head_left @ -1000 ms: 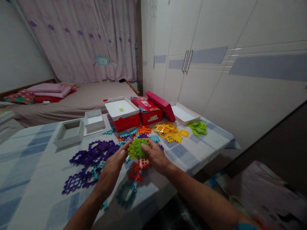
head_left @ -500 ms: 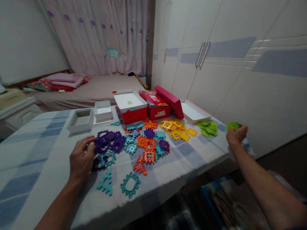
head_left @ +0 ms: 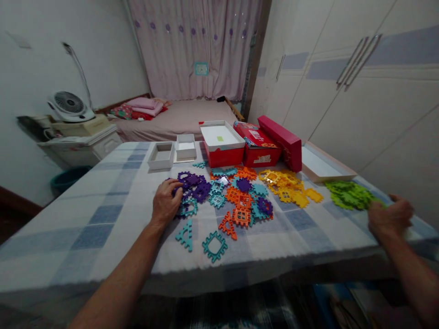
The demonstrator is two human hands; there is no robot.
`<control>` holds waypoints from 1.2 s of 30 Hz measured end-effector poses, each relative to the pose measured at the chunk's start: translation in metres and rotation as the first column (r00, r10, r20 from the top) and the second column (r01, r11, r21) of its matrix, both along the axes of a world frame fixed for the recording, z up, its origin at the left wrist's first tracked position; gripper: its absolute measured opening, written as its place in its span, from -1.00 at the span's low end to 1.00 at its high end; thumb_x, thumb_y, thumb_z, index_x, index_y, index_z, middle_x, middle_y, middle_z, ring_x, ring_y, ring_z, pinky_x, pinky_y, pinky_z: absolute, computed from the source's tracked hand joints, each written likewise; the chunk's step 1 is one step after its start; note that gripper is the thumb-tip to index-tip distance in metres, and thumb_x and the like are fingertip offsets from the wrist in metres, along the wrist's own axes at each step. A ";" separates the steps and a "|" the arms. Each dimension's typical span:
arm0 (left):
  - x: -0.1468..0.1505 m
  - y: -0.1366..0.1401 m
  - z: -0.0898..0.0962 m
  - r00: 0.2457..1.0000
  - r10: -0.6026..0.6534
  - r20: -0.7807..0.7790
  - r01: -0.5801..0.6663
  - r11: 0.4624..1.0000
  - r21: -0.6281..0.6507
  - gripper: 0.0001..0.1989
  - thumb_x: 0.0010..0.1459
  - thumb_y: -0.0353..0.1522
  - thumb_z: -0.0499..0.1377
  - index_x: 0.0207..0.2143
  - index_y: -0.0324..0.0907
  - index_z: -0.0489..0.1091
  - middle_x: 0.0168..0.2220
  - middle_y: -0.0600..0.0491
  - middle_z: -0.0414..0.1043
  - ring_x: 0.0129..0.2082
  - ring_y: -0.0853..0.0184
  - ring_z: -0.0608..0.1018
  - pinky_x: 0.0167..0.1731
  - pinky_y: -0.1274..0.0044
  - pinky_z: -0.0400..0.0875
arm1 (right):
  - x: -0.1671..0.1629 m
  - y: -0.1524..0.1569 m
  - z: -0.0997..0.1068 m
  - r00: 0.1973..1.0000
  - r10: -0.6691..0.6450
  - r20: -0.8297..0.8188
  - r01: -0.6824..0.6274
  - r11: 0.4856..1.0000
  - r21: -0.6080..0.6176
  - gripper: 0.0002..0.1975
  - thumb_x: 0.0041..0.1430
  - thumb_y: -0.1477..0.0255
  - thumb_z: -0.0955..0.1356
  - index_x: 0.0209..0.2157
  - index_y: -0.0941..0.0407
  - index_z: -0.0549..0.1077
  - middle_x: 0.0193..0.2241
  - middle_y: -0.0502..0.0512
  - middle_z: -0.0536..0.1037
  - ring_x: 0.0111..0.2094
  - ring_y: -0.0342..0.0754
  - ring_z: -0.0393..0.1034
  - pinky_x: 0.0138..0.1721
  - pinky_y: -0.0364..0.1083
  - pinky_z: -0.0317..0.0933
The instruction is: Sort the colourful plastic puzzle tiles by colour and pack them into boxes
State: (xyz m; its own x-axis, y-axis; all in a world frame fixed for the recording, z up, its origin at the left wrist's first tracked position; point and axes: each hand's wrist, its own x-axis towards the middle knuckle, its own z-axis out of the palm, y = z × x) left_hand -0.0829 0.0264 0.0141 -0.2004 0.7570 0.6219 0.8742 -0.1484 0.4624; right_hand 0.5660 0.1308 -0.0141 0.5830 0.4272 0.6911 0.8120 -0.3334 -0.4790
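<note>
My left hand (head_left: 167,201) rests at the left edge of a heap of purple interlocking building pieces (head_left: 195,185). Its fingers are bent but apart and touch the pieces, without a clear grip. At the far right, my slightly blurred right hand (head_left: 391,215) is closed around green interlocking building pieces beside the green pile (head_left: 351,194); the palm hides most of what it holds. In the middle lies a mixed heap of orange pieces (head_left: 241,216) and teal pieces. A teal triangle (head_left: 186,236), a teal square frame (head_left: 206,249) and an orange triangle (head_left: 226,225) lie nearer me.
Yellow pieces (head_left: 286,188) form a pile between the mixed heap and the green one. Two small white boxes (head_left: 161,156), red boxes (head_left: 262,155) and a shallow tray (head_left: 329,177) line the table's back. A white wardrobe (head_left: 343,119) borders the right side.
The view has swung left. My right hand has brought its green pieces down against the green pile. My left hand stays at the purple heap, with its fingers now further over the edge.
</note>
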 end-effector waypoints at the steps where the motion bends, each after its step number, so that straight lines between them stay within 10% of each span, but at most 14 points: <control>1: 0.002 0.000 0.001 0.999 -0.021 -0.035 0.021 1.000 -0.006 -0.75 0.14 -0.30 0.04 -0.28 -0.19 0.48 -0.14 -0.08 0.46 -0.05 0.20 0.44 0.06 0.28 0.30 | -0.009 -0.002 0.006 0.998 -0.018 -0.058 0.018 1.000 0.000 -0.49 -0.06 0.43 0.32 0.00 0.23 0.39 -0.10 0.63 0.39 0.00 0.32 0.25 -0.22 0.25 0.07; 7: 0.022 0.000 0.004 0.936 -0.226 -0.271 0.184 0.968 -0.173 -0.63 0.14 -0.19 0.10 -0.03 -0.14 0.42 0.04 -0.08 0.40 0.18 0.07 0.27 0.13 0.13 0.15 | -0.105 -0.026 0.048 0.933 0.354 0.065 -0.354 0.935 -0.005 -0.40 -0.06 0.45 0.32 0.10 0.23 0.29 -0.01 0.46 0.38 0.06 0.22 0.22 -0.03 0.14 0.15; 14: 0.034 -0.002 0.001 0.900 -0.323 -0.293 0.263 0.937 -0.228 -0.68 0.09 -0.30 0.14 -0.09 -0.18 0.42 -0.04 -0.09 0.43 0.02 0.14 0.41 0.10 0.17 0.22 | -0.247 -0.062 0.050 0.521 0.852 -0.045 -0.843 0.506 -0.182 -0.54 0.16 0.30 0.22 0.09 0.11 0.25 0.04 0.24 0.37 0.07 0.09 0.25 0.10 0.14 0.13; 17: 0.033 -0.004 0.000 0.909 -0.315 -0.272 0.271 0.944 -0.188 -0.71 0.10 -0.32 0.11 -0.11 -0.20 0.41 -0.08 -0.10 0.45 -0.04 0.16 0.45 0.06 0.20 0.28 | -0.288 -0.072 0.040 0.418 0.900 -0.124 -0.874 0.361 -0.324 -0.48 0.18 0.25 0.22 0.15 0.13 0.23 0.14 0.26 0.29 0.17 0.10 0.14 0.18 0.15 0.04; 22: 0.030 -0.005 -0.002 0.935 -0.297 -0.192 0.266 0.949 -0.170 -0.72 0.20 -0.29 0.03 -0.11 -0.19 0.40 -0.09 -0.07 0.48 -0.08 0.21 0.49 -0.02 0.30 0.37 | -0.336 -0.083 0.035 0.465 0.858 -0.219 -0.786 0.285 -0.549 -0.45 0.22 0.17 0.20 0.19 0.09 0.24 0.25 0.21 0.17 0.27 0.18 -0.04 0.19 0.23 -0.06; 30: 0.028 -0.004 0.000 0.943 -0.278 -0.185 0.262 0.959 -0.108 -0.73 0.22 -0.27 0.02 -0.15 -0.17 0.41 -0.12 -0.07 0.48 -0.09 0.21 0.50 -0.04 0.30 0.39 | -0.385 -0.092 0.048 0.244 0.934 -0.263 -0.871 0.091 -0.483 -0.55 0.22 0.24 0.25 0.12 0.06 0.32 0.21 0.14 0.25 0.26 0.14 -0.01 0.21 0.19 -0.09; 33: 0.037 -0.019 0.015 0.909 -0.332 -0.253 0.326 0.943 -0.065 -0.73 0.21 -0.27 0.04 -0.10 -0.16 0.41 -0.06 -0.10 0.45 -0.02 0.19 0.46 0.01 0.26 0.35 | -0.381 -0.082 0.049 0.204 0.957 -0.205 -0.926 0.121 -0.357 -0.62 0.24 0.29 0.23 0.05 0.08 0.36 0.13 0.15 0.35 0.19 0.04 0.13 0.20 0.09 -0.02; 36: 0.055 -0.042 0.030 0.744 -0.571 -0.348 0.536 0.820 -0.199 -0.53 0.12 -0.12 0.14 0.06 -0.08 0.31 0.12 -0.11 0.33 0.14 0.12 0.34 0.10 0.21 0.25 | -0.364 -0.065 0.045 0.344 0.928 -0.141 -0.902 0.284 -0.326 -0.63 0.22 0.32 0.22 0.03 0.12 0.36 0.08 0.20 0.37 0.14 0.06 0.18 0.16 0.09 0.04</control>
